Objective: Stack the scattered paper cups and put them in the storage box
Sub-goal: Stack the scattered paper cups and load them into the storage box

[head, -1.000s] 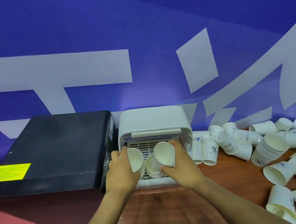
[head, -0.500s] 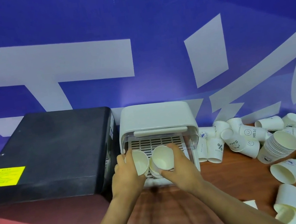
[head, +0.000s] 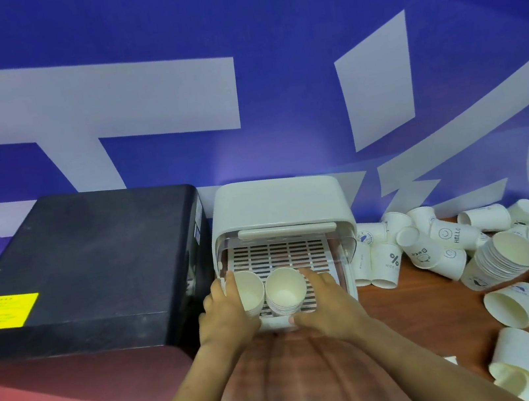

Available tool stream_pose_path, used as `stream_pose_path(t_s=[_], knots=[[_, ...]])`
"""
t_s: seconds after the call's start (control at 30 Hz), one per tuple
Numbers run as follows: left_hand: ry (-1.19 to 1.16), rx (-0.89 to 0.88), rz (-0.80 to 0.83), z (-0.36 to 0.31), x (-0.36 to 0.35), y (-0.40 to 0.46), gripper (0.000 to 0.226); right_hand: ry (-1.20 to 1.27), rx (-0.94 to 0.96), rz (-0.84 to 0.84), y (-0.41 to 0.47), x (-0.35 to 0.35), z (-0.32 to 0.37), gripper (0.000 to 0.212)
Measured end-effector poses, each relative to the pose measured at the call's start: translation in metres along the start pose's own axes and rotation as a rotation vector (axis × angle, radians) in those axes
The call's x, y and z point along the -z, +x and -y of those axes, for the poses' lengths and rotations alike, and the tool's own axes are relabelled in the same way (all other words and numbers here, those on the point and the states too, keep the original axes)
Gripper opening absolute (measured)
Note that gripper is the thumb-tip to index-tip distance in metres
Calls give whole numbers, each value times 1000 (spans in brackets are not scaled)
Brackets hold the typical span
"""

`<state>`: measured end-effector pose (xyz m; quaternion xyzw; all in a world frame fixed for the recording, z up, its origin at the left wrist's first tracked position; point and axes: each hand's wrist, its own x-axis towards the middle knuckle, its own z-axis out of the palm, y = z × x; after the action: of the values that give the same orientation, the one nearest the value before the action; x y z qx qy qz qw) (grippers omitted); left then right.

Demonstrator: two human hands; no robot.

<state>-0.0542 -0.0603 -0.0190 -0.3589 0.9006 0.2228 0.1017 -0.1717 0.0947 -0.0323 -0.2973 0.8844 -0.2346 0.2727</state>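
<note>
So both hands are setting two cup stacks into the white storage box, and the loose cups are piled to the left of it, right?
Not quite. The head view shows the loose cups piled to the right of the white storage box; a black case sits on its left. The rest holds.

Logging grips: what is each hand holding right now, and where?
Left hand grips the left cup stack by its outer side; right hand holds the right stack likewise.

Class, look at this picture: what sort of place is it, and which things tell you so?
Probably an office or event space, not a home: a printed blue banner as backdrop, a black machine on the wooden table, and heaps of paper cups.
</note>
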Motion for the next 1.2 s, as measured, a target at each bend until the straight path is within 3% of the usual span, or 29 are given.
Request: stream_pose_path(t_s=[0.23, 0.53, 0.7, 0.9, 1.07, 1.2], knots=[[-175, -296, -123, -22, -11, -50, 79, 10, 36, 4, -37, 19, -18, 72], [-182, -430, 38, -51, -63, -84, 67, 16, -97, -59, -113, 29, -66, 49], [-159, -412, 211, -71, -98, -105, 68, 1, -201, -65, -150, 34, -108, 41], [-93, -314, 226, -109, -113, -104, 71, 36, -189, -80, -152, 63, -152, 49], [-53, -179, 286, -164, -140, -111, 62, 45, -142, 8, -161, 92, -203, 38], [-105, -88, 322, -207, -163, -106, 74, -77, -132, 115, -172, 108, -257, 41]])
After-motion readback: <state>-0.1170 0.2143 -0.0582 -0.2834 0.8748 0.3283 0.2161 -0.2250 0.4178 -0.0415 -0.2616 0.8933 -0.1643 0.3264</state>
